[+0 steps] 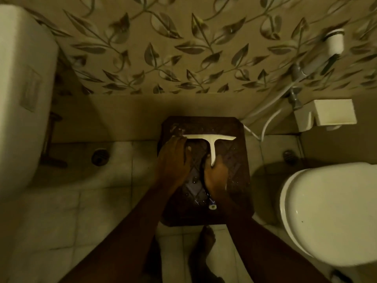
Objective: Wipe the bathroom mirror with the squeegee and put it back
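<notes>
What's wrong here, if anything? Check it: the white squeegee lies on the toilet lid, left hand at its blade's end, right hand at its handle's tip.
Wrong place. The head view shows the squeegee on the dark brown stool, not the toilet lid. Left hand at its blade's end, right hand at its handle's tip: correct.
</notes>
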Available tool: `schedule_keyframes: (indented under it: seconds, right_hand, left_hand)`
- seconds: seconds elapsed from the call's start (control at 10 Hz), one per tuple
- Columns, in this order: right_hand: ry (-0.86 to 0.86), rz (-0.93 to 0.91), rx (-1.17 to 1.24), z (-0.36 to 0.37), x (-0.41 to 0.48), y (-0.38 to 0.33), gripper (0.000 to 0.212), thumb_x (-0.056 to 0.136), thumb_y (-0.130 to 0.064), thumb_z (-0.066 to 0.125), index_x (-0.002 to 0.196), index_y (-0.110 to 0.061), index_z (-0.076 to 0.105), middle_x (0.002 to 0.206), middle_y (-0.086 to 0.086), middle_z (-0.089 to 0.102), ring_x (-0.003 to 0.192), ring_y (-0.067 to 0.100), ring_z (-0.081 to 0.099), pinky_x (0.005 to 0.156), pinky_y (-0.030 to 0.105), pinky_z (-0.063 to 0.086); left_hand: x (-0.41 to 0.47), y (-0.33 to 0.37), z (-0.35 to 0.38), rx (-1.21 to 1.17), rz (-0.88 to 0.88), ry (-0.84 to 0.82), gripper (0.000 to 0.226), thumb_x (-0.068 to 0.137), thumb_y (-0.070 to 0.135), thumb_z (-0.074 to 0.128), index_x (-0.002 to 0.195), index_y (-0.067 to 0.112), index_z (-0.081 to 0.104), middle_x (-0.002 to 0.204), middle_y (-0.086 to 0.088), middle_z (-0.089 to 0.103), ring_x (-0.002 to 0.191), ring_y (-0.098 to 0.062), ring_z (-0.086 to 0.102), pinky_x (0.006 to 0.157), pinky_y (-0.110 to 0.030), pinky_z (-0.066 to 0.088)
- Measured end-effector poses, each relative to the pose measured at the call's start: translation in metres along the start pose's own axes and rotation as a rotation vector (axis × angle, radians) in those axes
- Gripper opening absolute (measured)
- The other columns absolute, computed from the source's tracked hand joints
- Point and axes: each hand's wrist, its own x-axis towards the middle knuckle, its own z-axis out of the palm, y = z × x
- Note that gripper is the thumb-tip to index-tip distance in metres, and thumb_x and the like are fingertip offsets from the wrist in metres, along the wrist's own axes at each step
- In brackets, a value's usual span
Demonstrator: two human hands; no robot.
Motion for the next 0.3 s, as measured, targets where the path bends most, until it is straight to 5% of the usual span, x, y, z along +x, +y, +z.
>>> schedule_keyframes:
  seconds: [0.1,0.3]
  right_hand:
    - [-0.044,-0.014,0.060,-0.009,-0.002,-0.005,0.022,0.096,-0.039,0.053,0.085,-0.020,0.050,0.064,-0.019,0.043,0.051,-0.007,0.050,0.045,0.005,0.034]
    - [0.032,-0.136,0.018,-0.070,-0.005,-0.034,0.032,0.096,-0.038,0.049,0.106,-0.008,0.057,0.107,0.008,0.057,0.103,0.023,0.052,0.088,0.039,0.046]
  left_hand:
    - [-0.004,0.008,-0.001,0.033,-0.013,-0.027,0.042,0.100,0.028,0.042,0.135,0.006,0.051,0.138,-0.013,0.055,0.132,-0.027,0.047,0.109,-0.040,0.038]
    - [-0.010,0.045,-0.037,-0.007,0.031,0.016,0.042,0.099,0.028,0.041,0.132,0.005,0.052,0.136,-0.013,0.056,0.132,-0.028,0.047,0.110,-0.044,0.039]
